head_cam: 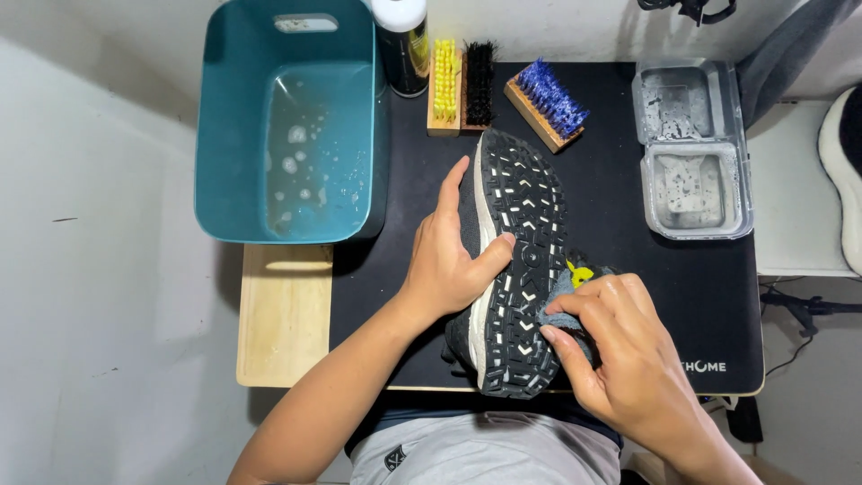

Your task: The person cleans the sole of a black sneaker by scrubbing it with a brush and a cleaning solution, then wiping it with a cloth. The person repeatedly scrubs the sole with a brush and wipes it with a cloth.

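Shoe (516, 260) sits sole-up in the middle of the frame, left hand (449, 260) clamped on its side, right hand (620, 346) pinching a cloth (558, 305) on the sole, and a hard rub might tip it off the counter (628, 224).

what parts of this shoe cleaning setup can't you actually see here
- Shoe upper, head view: turned away, only the black sole shows; left hand covers its side.
- Grey cloth: mostly hidden under the right hand.
- Spray bottle: top cut off by the upper edge.
- Second shoe: cut off by the right edge.
- Teal tub: water depth unclear through foam.
- Clear container: contents too faint to tell.
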